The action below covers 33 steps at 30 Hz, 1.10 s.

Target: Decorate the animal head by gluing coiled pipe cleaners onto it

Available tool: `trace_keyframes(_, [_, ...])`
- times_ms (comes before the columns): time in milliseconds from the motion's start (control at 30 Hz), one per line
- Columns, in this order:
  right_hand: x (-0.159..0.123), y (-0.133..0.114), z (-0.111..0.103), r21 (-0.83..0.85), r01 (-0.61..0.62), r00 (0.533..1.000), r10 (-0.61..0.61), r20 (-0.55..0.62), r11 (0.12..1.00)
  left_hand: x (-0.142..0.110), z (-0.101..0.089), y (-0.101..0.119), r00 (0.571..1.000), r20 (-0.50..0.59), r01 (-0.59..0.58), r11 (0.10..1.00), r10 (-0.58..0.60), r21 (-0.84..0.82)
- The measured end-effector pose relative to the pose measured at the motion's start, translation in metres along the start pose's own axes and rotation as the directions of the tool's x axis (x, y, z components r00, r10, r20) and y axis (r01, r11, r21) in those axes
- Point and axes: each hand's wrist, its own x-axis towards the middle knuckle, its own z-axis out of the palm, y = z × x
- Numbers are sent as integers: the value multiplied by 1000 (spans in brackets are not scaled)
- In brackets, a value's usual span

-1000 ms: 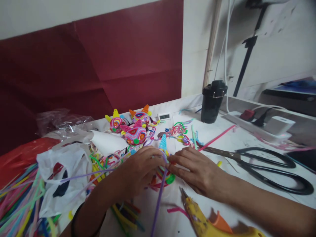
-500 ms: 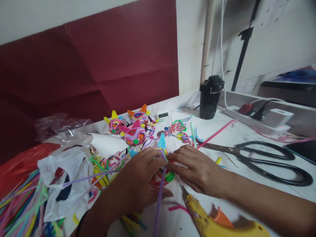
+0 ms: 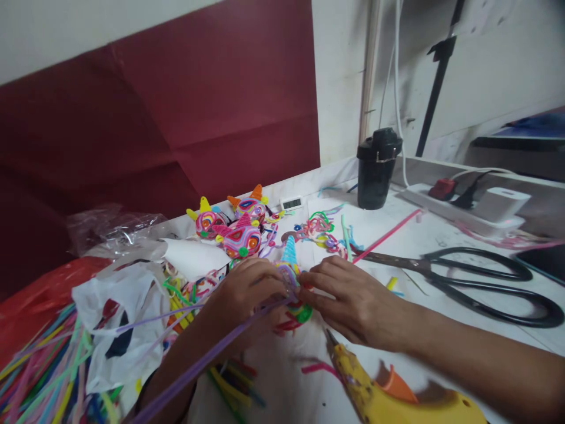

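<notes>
Between my hands is a small colourful pipe-cleaner ornament with a light blue cone [image 3: 289,250] sticking up and green and red at its lower edge. My left hand [image 3: 245,288], fingers curled, grips its left side. A long purple pipe cleaner [image 3: 207,360] runs from the ornament down across my left forearm. The fingertips of my right hand [image 3: 348,297] press together on the ornament's right side, which they partly cover. Close below my right hand lies a yellow glue gun [image 3: 366,386], its nozzle toward the ornament.
Large black-handled scissors [image 3: 424,268] lie at the right. A lidded black cup [image 3: 378,171] and a power strip [image 3: 463,215] stand behind. Finished ornaments [image 3: 241,240] sit at the back. Loose pipe cleaners [image 3: 42,368] and a white bag [image 3: 126,327] fill the left.
The purple pipe cleaner's free end has swung from hanging straight toward me to the left, across my left forearm. My left hand's fingers have shifted slightly left. My right hand stays on the ornament.
</notes>
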Motion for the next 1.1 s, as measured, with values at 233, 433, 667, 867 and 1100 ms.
trace_keyframes(233, [1, 0, 0, -5, 7, 1000, -7, -1, 1000, -2, -13, -2, 995, 57, 78, 996, -76, -31])
trace_keyframes(433, [-1, -1, -1, -18, 5, 1000, -5, 9, 1000, -4, -6, -7, 981, 50, 191, 971, -186, -141])
trace_keyframes(667, [-1, 0, 0, 2, -1, 1000, 1, -4, 1000, -1, 0, -4, 987, -1, 160, 981, -161, -109])
trace_keyframes(867, [0, 0, -2, 7, -13, 1000, 13, -13, 1000, 2, 5, -4, 997, -39, 68, 996, -71, -57])
trace_keyframes(1100, [-1, 0, -2, 33, -19, 1000, 19, -20, 999, 0, 12, -7, 992, -98, 79, 996, -83, -45])
